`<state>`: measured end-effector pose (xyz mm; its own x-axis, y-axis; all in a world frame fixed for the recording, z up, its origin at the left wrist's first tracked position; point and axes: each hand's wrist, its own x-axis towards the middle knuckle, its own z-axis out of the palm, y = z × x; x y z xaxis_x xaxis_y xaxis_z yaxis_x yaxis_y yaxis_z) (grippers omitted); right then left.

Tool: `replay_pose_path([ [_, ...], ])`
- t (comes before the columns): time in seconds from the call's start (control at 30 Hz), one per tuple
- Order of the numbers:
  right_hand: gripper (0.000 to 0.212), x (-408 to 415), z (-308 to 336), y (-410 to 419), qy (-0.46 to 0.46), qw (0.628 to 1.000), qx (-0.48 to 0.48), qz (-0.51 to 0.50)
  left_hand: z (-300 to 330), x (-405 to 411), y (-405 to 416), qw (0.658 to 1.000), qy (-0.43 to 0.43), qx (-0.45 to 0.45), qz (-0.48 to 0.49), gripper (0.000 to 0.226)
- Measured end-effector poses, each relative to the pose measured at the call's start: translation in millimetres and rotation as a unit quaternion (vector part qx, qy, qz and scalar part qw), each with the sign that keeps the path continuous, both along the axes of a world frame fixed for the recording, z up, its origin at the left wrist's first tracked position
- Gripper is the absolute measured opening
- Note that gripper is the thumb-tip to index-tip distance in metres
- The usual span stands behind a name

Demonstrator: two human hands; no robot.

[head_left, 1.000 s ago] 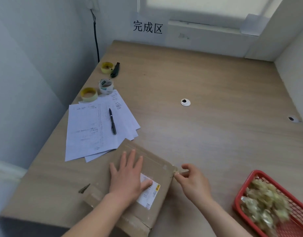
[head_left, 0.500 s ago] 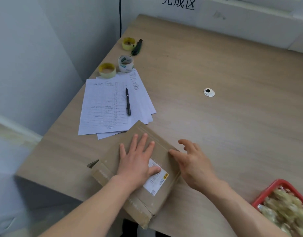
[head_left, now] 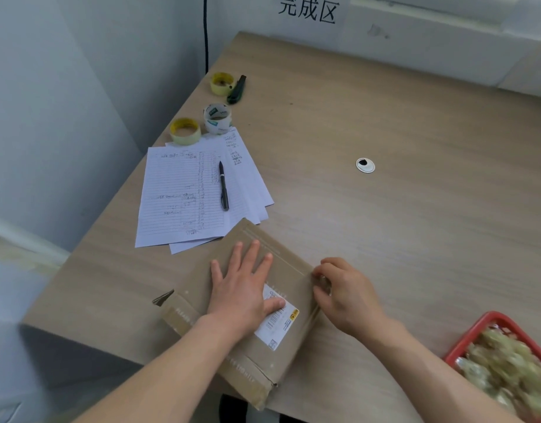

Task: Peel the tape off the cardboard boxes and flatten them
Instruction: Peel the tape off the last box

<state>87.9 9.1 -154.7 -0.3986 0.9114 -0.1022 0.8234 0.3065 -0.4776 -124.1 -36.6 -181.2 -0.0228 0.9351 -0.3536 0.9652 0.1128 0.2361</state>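
We have the flat brown cardboard box (head_left: pixel 250 303) lying at the near edge of the pale wood-grain desk (head_left: pixel 415 209), one corner jutting past the rim. Our left hand (head_left: pixel 244 291) lies spread on its top face, fingers straight and thumb over the white shipping label (head_left: pixel 276 319), which we judge is there to pin the box down against a pull.

Our right hand (head_left: pixel 345 296) sits at the box's edge just right of the left, fingers curled in at the clear tape strip (head_left: pixel 319 282) along that edge. It seems to be picking at the tape end, but blur keeps us from telling whether it has truly pinched any.

Beyond the left hand lie white lined sheets of paper (head_left: pixel 183 199) with a black pen (head_left: pixel 223 186) on them, and farther off three rolls of tape (head_left: pixel 217 117). Right of the right hand stands a red plastic basket (head_left: pixel 473 340) heaped with crumpled stripped tape (head_left: pixel 510 364), handy for dropping in the next strip.
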Motion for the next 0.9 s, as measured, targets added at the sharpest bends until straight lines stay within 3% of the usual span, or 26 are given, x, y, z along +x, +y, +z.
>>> replay_pose_path([
  [0.13, 0.016, -12, 0, -6, -0.022, 0.999, -0.017, -0.045, 1, 2, 0, 1.000, -0.003, -0.002, 0.003, 0.093],
  [0.47, 0.003, -3, -4, -11, 0.038, 0.993, -0.061, -0.089, 4, 3, 2, 1.000, -0.006, -0.005, 0.004, 0.093],
  [0.63, 0.048, 9, -4, -5, 0.001, 0.997, -0.029, -0.066, 2, 2, 2, 1.000, -0.006, -0.002, 0.004, 0.093],
  [0.77, 0.046, -7, -3, -9, 0.004, 0.999, 0.041, -0.021, 0, 1, 2, 1.000, -0.001, -0.001, 0.004, 0.093],
  [0.9, 0.051, -11, 0, -10, -0.037, 0.998, 0.046, -0.024, -1, 2, 3, 1.000, 0.001, 0.000, 0.001, 0.093],
])
